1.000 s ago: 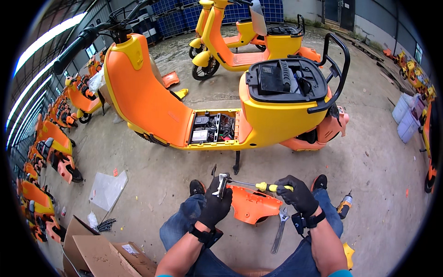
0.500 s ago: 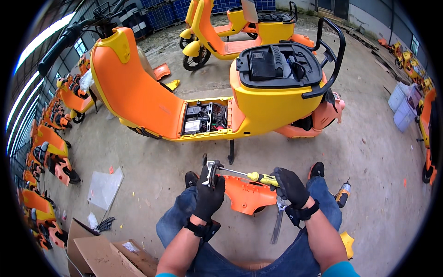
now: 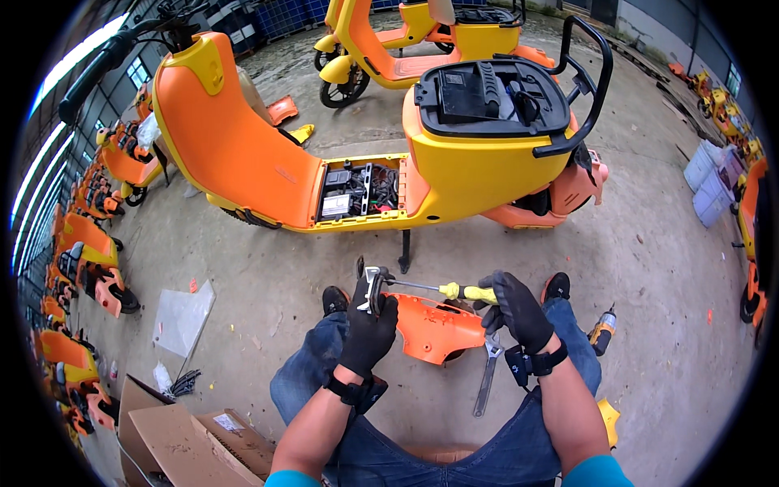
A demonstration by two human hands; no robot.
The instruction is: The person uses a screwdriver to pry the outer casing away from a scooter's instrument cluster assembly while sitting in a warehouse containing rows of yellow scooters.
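Note:
My black-gloved left hand (image 3: pixel 369 334) is closed round a small silver-and-black metal bracket (image 3: pixel 373 290). In my gloved right hand (image 3: pixel 523 312) is the butt of a yellow-handled screwdriver (image 3: pixel 469 293), its fingers bent about the handle's end. The shaft points left and its tip meets the bracket; the exact contact is too small to make out. Below the screwdriver, between my legs, lies an orange plastic panel (image 3: pixel 438 331). An adjustable wrench (image 3: pixel 488 375) rests on the floor under my right hand.
A yellow-and-orange scooter (image 3: pixel 479 191) stands ahead with its floor compartment (image 3: pixel 361 193) uncovered. By my right knee lies a cordless drill (image 3: pixel 602 331). Cardboard (image 3: pixel 182 442) is at the lower left, near a clear plastic sheet (image 3: pixel 183 318). More scooters stand left and behind.
My right hand's fingers have shifted on the screwdriver's handle, leaving more yellow showing. The left hand still grips the bracket. The scooter sits slightly higher in the view.

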